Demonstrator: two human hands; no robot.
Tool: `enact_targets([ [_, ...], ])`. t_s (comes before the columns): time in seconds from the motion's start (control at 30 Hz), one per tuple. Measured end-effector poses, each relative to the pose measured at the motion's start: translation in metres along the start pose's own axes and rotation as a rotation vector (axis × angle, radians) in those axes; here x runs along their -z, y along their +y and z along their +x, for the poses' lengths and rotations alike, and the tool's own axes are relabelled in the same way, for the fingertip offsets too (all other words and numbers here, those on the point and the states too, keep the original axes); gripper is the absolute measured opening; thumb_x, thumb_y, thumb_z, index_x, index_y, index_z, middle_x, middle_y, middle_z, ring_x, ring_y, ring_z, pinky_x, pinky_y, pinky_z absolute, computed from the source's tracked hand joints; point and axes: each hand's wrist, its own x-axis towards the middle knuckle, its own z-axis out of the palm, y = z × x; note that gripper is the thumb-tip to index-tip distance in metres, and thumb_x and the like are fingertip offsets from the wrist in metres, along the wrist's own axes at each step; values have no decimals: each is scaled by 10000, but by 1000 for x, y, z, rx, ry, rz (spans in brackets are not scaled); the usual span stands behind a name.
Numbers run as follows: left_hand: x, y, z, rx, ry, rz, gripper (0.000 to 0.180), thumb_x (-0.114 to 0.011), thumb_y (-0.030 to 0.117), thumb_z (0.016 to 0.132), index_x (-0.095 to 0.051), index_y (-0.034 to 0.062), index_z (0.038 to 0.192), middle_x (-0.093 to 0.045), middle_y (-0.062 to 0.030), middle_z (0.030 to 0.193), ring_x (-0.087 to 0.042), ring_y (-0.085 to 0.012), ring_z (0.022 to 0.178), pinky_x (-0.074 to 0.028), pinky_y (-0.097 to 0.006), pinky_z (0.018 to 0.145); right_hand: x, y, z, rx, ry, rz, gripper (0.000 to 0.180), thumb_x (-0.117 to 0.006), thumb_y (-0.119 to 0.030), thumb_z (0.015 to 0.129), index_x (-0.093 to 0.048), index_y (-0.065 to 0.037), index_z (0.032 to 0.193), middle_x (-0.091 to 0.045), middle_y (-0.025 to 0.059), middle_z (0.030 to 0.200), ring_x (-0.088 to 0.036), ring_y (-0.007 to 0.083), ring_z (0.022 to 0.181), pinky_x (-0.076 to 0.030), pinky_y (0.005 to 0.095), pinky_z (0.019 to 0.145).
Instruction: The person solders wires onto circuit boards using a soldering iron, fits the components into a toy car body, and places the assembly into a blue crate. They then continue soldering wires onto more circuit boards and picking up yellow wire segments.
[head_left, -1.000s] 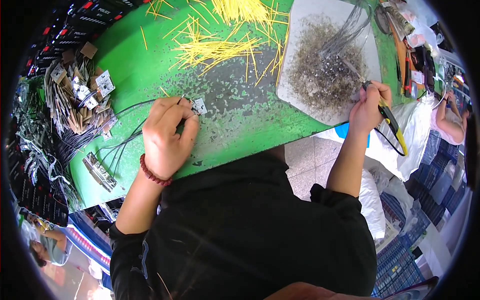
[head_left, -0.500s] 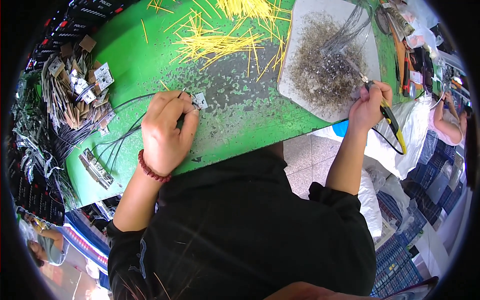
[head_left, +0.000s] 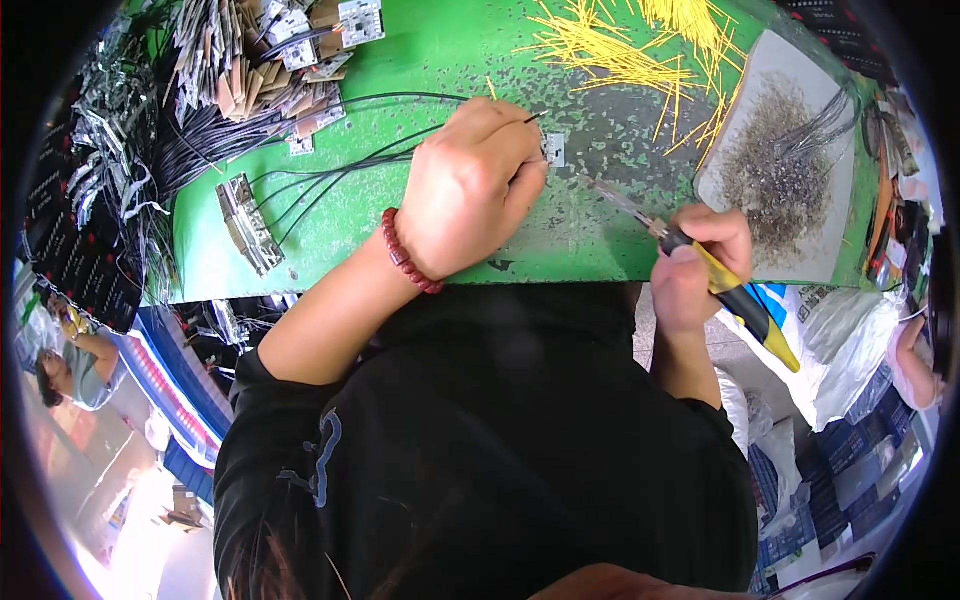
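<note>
My left hand (head_left: 472,185), with a red bead bracelet on its wrist, is closed on a thin black cable (head_left: 390,97) whose end sticks out past the fingers. Right beside those fingertips lies a small white circuit board (head_left: 556,149) on the green table (head_left: 385,60). My right hand (head_left: 700,262) grips a yellow and black soldering iron (head_left: 742,300). Its metal tip points left, a little short of the small board. The fingers of my left hand hide where the cable lies against the board.
Stacked boards with black cables (head_left: 250,75) fill the far left, beside a metal block (head_left: 247,222). Yellow sticks or tubes (head_left: 610,55) lie scattered at the back. On the right, a pale sheet (head_left: 722,180) bears dark residue and thin wires (head_left: 820,130). Another person (head_left: 75,365) is at far left.
The soldering iron has come left from over the residue-covered sheet to near the small board, carried by my right hand. The whole view has shifted; my left hand keeps its hold beside the board.
</note>
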Motion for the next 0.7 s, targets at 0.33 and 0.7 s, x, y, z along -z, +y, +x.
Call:
enact_targets([
  [0.33,0,0,-3,1,22,22,105,-694,-27,725,-614,2,787,-652,-126,896,-628,-301,824,-524,-369,723,-12,10,3,45,-67,-86,271,-727,-182,817,-534,-14,906,-514,35,775,-408,69,642,-312,226,576],
  [0.7,0,-1,-1,-13,20,23,111,-699,-22,716,-619,-5,790,-649,-136,896,-625,-304,819,-526,-367,717,-13,6,5,-6,-95,-126,266,-727,-161,802,-538,-7,908,-514,34,759,-411,68,639,-310,222,566],
])
